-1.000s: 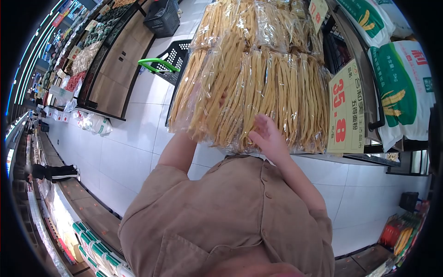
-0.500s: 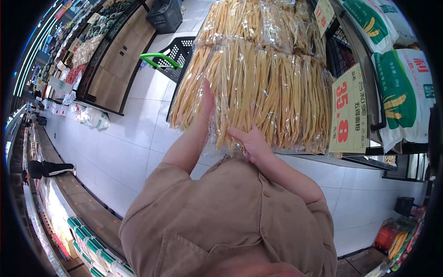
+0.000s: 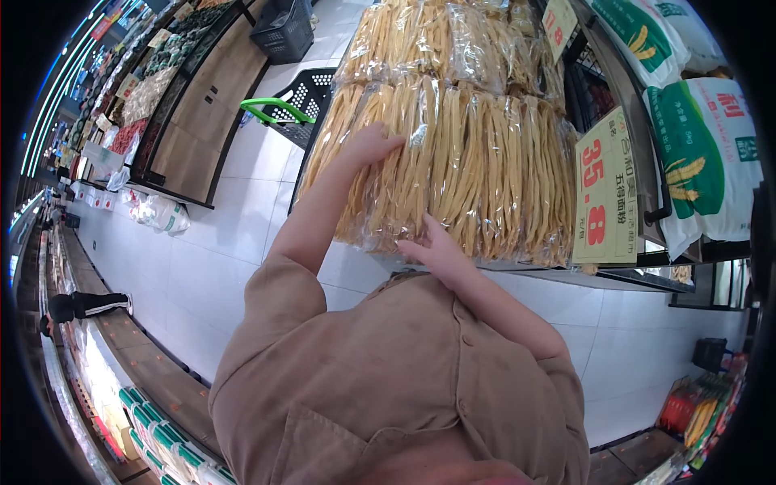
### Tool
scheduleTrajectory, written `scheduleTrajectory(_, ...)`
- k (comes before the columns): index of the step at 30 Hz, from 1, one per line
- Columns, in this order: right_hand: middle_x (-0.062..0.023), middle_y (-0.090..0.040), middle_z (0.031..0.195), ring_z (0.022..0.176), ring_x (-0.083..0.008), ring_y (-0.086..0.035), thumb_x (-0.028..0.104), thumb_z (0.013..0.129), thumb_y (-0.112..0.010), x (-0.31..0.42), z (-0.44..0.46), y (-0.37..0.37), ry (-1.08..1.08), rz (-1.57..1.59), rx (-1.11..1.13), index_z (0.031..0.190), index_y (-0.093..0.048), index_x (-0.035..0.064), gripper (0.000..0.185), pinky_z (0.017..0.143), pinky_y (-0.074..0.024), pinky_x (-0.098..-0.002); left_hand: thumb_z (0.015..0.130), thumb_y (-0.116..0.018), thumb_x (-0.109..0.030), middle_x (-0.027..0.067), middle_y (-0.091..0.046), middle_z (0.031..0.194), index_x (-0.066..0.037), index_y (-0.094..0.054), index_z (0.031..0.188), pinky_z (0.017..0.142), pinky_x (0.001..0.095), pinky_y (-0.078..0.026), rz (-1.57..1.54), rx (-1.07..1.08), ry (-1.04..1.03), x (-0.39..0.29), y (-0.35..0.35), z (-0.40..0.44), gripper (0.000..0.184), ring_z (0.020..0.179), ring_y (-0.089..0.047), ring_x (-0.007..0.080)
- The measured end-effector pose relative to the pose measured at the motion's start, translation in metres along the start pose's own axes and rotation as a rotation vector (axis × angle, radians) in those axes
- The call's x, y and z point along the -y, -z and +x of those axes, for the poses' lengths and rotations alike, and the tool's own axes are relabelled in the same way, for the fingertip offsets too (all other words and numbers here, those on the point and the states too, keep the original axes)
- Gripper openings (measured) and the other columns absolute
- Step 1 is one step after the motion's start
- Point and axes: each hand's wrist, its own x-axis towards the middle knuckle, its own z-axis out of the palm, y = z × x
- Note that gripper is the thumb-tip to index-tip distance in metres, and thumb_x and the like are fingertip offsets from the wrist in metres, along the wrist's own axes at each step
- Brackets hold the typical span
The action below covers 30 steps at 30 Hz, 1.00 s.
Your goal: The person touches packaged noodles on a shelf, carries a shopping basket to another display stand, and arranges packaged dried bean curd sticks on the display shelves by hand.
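Note:
Clear plastic bags of dried tofu skin sticks lie side by side in rows on a display stand. My left hand rests on top of the bags in the front row, toward the left, its fingers stretched to the right over the film. At the near edge of the same row, my right hand has thumb and fingers apart, close to a bag's end. Nothing is held in it. Whether its fingertips touch the film, I cannot tell.
A black shopping basket with a green handle stands left of the stand. Beyond it is a dark crate. A price sign and flour bags are on the right. A person is far left.
My left hand has moved from the side of a bag up onto the top of the row. The bag between my hands has settled leftward, and my right hand has let go of its near end.

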Motion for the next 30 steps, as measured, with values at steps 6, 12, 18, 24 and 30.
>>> scheduleTrajectory(6,-0.0223,-0.043,0.142,0.128,-0.0279,-0.048,0.020,0.085,-0.075,0.035,-0.042,0.015,0.117,-0.372,-0.099,0.148,-0.029,-0.0022,0.081,0.103,-0.0422,-0.0383,0.091,-0.056,-0.052,0.0239,-0.021,0.157,-0.012,-0.033,0.150,0.116,0.0500,-0.023,0.422,-0.372,-0.376,-0.042,-0.004,-0.011,0.075,0.145,-0.022,0.0397)
scheduleTrajectory(12,-0.0209,-0.044,0.143,0.133,-0.0284,-0.044,0.022,0.085,-0.074,0.028,-0.054,0.040,0.228,-0.337,-0.121,0.146,-0.033,-0.0004,0.077,0.105,-0.0405,-0.0395,0.088,-0.056,-0.049,0.0143,-0.015,0.162,-0.021,-0.030,0.153,0.116,0.0598,-0.016,0.543,0.005,-0.290,-0.065,-0.038,-0.015,0.075,0.149,-0.012,0.0382)
scheduleTrajectory(18,-0.0179,-0.052,0.136,0.128,-0.0273,-0.050,0.020,0.085,-0.074,0.015,-0.086,0.068,0.137,-0.265,-0.189,0.143,-0.040,0.0014,0.070,0.103,-0.0438,-0.0388,0.082,-0.058,-0.038,0.0101,-0.015,0.162,-0.026,-0.031,0.152,0.115,0.0629,-0.017,0.514,0.086,-0.339,-0.053,-0.028,-0.014,0.076,0.149,-0.011,0.0386)
scheduleTrajectory(24,-0.0157,-0.054,0.134,0.123,-0.0260,-0.054,0.022,0.086,-0.073,0.014,-0.097,0.071,0.185,-0.280,-0.242,0.142,-0.042,0.0028,0.067,0.102,-0.0445,-0.0384,0.083,-0.057,-0.044,0.0099,-0.013,0.163,-0.025,-0.031,0.152,0.114,0.0621,-0.021,0.636,0.094,-0.297,-0.069,-0.039,0.015,0.076,0.148,-0.013,0.0385)
scheduleTrajectory(30,-0.0163,-0.060,0.125,0.111,-0.0271,-0.060,0.032,0.083,-0.073,0.004,-0.136,0.098,0.263,-0.451,-0.356,0.133,-0.051,0.0040,0.061,0.087,-0.0510,-0.0357,0.087,-0.060,-0.045,0.0165,-0.017,0.161,-0.020,-0.029,0.152,0.112,0.0564,-0.026,0.543,0.024,-0.408,-0.044,-0.052,-0.023,0.077,0.146,-0.019,0.0421)
